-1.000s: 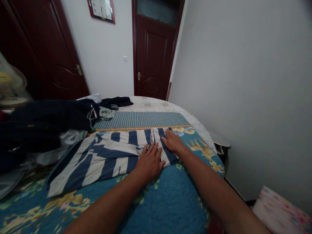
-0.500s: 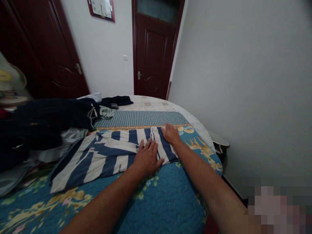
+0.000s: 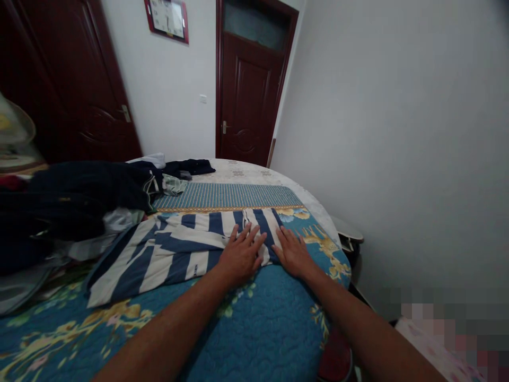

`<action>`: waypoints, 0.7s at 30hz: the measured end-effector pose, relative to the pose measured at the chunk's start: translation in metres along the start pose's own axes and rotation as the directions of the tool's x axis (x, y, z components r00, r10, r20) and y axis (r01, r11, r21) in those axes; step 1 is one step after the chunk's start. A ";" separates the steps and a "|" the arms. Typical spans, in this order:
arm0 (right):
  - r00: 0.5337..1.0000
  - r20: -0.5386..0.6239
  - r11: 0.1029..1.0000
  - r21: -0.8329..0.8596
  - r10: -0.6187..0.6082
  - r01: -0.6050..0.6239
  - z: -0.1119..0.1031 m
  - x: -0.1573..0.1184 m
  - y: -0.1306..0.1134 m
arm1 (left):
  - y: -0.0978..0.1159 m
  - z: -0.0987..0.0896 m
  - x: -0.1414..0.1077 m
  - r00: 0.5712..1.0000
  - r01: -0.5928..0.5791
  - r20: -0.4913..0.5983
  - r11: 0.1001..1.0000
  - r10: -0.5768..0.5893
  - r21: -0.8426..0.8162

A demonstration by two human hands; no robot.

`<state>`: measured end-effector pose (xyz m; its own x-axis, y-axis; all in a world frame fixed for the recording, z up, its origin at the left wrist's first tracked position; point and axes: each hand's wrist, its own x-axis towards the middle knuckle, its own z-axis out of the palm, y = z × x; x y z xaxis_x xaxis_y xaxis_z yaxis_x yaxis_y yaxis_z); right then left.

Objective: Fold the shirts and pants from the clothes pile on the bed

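A blue and white striped garment [image 3: 178, 254] lies folded into a long shape across the blue floral quilted cover [image 3: 274, 313]. My left hand [image 3: 242, 254] rests flat on its right part, palm down with the fingers spread. Close to the garment's right end is my right hand [image 3: 293, 252], its fingertips touching the edge of the cloth and its fingers extended. Neither hand grips anything. Small dark lettering shows on the garment's near side.
A pile of dark clothes [image 3: 91, 185] fills the left side, with pale pieces among it. Beyond the cover lies a light patterned cloth [image 3: 250, 172] with a curved edge. A stool-like object [image 3: 348, 229] stands right, by the wall. Two dark red doors are behind.
My right hand has moved from the garment's far right corner toward me, to its near right edge. My left hand stays on the cloth with its fingers spread wider. The view has shifted slightly.
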<state>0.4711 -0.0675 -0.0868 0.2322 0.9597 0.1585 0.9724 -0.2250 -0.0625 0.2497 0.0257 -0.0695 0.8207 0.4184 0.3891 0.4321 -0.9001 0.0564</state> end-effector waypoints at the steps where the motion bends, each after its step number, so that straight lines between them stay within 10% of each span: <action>1: 1.000 0.013 1.000 0.001 -0.002 0.002 -0.002 -0.008 0.001 | 0.003 -0.001 0.000 0.998 -0.054 -0.007 0.998 0.054 -0.010; 12: 0.980 0.196 0.998 0.066 -0.019 0.007 -0.031 -0.052 0.007 | 0.002 -0.012 -0.002 0.935 -0.270 0.200 0.954 0.292 -0.131; 21: 0.991 -0.061 0.981 0.146 -0.117 0.125 -0.030 0.024 -0.016 | 0.003 -0.024 -0.007 0.946 -0.191 0.228 0.964 0.232 -0.187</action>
<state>0.4617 -0.0457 -0.0518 0.1180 0.9674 0.2243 0.9797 -0.0765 -0.1852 0.2365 0.0176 -0.0503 0.9615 0.2149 0.1713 0.1897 -0.9700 0.1521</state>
